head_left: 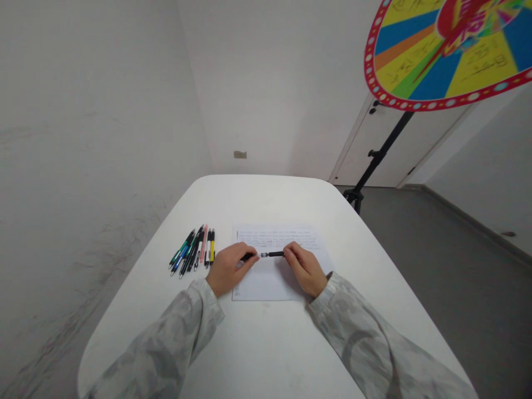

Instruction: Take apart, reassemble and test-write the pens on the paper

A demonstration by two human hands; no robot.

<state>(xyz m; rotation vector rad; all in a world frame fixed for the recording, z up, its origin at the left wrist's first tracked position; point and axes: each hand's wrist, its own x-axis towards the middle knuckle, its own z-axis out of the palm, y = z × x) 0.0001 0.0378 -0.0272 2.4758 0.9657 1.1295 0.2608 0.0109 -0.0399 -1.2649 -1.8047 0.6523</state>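
In the head view, a slim black pen with a pale, clear-looking section near its middle (275, 254) is held up between the person's two bare hands, over a white sheet of paper with rows of handwriting across its upper part (266, 285). Its long axis runs from side to side, almost level across the view and roughly in line with the written rows, so one end points to each hand. The left hand (230, 267) pinches it between thumb and fingers beside the pale section, a short dark end showing behind the fingertips; the right hand (305, 269) grips the far black end in a similar pinch. Neither hand is nearer, since both touch the pen, and the bare stretch of barrel lies between them, closer to the right fingers. Whether it is one piece or two parts meeting at the pale section is too small to tell. The sheet lies on a smooth white table with rounded corners (257, 343). Beyond the left hand, to its left, lies a loose row of mostly black pens with a few coloured ones (192, 252), their long axes pointing away from the person, roughly crosswise to the held pen.
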